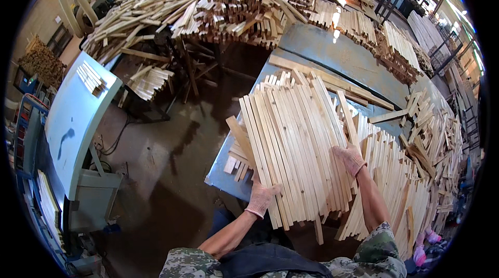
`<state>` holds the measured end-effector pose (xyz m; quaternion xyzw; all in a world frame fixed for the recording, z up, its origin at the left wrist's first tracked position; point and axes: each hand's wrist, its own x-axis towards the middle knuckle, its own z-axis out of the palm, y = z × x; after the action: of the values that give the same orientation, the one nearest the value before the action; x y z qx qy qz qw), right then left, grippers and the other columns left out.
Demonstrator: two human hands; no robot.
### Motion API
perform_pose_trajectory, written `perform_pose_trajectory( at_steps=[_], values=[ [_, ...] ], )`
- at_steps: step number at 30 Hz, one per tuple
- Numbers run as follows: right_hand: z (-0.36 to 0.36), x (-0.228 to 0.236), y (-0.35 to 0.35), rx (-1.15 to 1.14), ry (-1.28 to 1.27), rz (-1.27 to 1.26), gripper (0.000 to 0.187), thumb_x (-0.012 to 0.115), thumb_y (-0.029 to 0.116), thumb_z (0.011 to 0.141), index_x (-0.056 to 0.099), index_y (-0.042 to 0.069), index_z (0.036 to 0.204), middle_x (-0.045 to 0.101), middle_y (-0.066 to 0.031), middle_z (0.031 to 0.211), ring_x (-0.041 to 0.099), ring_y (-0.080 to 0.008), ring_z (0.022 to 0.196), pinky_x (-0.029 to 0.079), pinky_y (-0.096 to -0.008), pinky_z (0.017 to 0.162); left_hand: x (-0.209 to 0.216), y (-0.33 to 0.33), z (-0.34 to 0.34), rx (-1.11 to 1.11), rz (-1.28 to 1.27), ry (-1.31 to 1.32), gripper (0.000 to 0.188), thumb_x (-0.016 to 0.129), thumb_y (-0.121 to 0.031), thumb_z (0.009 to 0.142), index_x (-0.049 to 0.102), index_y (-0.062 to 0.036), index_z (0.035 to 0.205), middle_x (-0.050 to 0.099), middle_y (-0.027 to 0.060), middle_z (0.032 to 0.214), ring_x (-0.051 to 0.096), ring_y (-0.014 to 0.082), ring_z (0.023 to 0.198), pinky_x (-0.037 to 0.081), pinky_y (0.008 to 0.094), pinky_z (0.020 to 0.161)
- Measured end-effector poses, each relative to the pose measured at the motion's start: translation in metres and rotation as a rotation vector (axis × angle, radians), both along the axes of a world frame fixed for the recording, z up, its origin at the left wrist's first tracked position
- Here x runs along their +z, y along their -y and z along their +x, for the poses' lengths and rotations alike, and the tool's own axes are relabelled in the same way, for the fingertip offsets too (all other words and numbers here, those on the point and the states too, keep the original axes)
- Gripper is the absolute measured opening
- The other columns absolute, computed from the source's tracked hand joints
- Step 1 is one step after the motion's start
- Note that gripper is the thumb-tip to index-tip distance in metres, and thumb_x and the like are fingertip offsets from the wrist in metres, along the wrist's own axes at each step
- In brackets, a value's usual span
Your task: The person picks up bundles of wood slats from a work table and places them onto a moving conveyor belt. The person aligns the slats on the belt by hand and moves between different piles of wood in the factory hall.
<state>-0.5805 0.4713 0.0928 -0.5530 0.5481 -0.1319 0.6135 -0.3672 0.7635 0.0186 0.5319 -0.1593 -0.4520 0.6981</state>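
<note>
A wide row of pale wooden strips [291,137], laid side by side, lies in front of me at the near edge of the blue metal table [221,171]. My left hand [264,197], in a light knitted glove, presses against the row's left edge near its lower end, fingers partly hidden by the wood. On the opposite side my right hand [349,159], gloved alike, is closed around the right edge. The strips are squeezed between both hands. One strip juts out below the others. More wooden strips [387,166] lie close by my right forearm.
Large stacks of strips [234,8] stand at the back. To the left is a light-blue machine table [78,122] with a few strips [91,78] on it. Loose offcuts [416,111] lie at the right. Another person's pink-gloved hand [432,236] shows at the lower right.
</note>
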Motion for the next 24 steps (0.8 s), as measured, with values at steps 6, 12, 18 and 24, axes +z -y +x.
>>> perform_pose_trajectory(
  at_steps=[6,12,18,24],
  values=[
    [-0.018,-0.005,-0.007,-0.005,-0.261,-0.002,0.049,0.082,0.032,0.094,0.070,-0.004,0.125,0.073,-0.0066,0.101,0.069,-0.0164,0.084,0.060,-0.0338,0.076,0.003,0.001,0.001,-0.018,0.019,-0.021,0.084,0.081,0.001,0.080,0.042,-0.0089,0.154,0.063,0.0111,0.133,0.067,0.0224,0.114,0.060,0.0378,0.096],
    [-0.023,0.007,-0.015,0.002,-0.156,-0.109,0.049,0.080,0.039,0.095,0.072,-0.002,0.121,0.072,-0.0046,0.099,0.066,-0.0153,0.081,0.057,-0.0328,0.075,0.023,0.001,0.001,-0.026,-0.055,-0.106,0.084,0.080,0.003,0.079,0.044,-0.0088,0.153,0.062,0.0099,0.134,0.067,0.0209,0.112,0.061,0.0366,0.092],
    [-0.033,0.027,-0.016,0.186,-0.035,-0.451,0.033,0.073,0.035,0.096,0.074,0.005,0.111,0.068,0.0014,0.087,0.062,-0.0099,0.077,0.053,-0.0309,0.067,0.054,-0.008,0.021,-0.027,-0.139,0.071,0.095,0.083,-0.003,0.082,0.033,-0.0085,0.162,0.056,0.0122,0.146,0.061,0.0259,0.129,0.055,0.0393,0.106],
    [0.070,0.069,-0.029,0.109,0.175,-0.359,0.045,0.080,0.042,0.092,0.070,0.004,0.114,0.066,0.0013,0.094,0.062,-0.0094,0.084,0.051,-0.0290,0.073,0.088,-0.058,0.089,0.125,-0.061,0.392,0.113,0.087,-0.012,0.082,0.016,-0.0097,0.171,0.043,0.0167,0.162,0.047,0.0264,0.146,0.040,0.0387,0.122]
  ],
)
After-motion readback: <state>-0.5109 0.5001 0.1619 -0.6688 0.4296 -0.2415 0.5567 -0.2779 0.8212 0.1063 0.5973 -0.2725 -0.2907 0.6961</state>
